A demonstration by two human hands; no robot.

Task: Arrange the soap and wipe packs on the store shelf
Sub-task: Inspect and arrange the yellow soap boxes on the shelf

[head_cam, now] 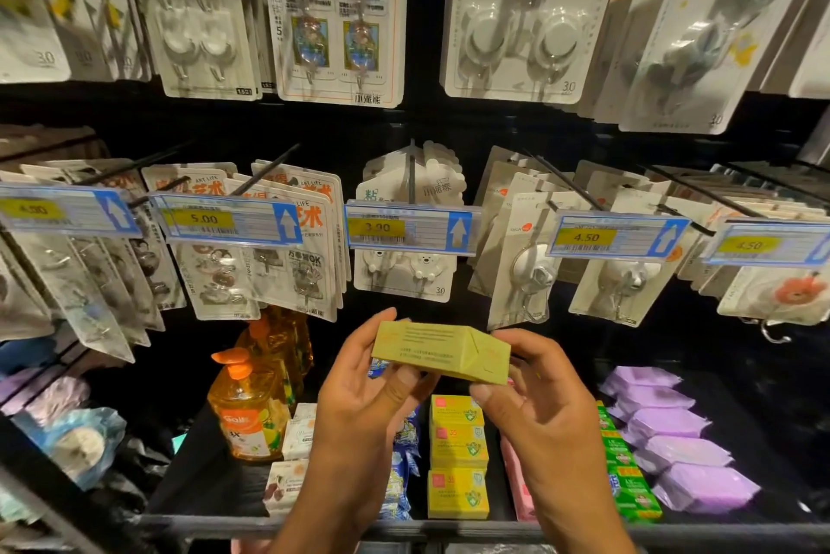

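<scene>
We hold the yellow soap box (442,351) by its ends, left hand (373,378) and right hand (534,387) fingers pinching it; it looks light, stiff, easily dented.

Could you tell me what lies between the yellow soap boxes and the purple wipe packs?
The head view shows a row of pink packs, then a row of green boxes, between them.
</scene>
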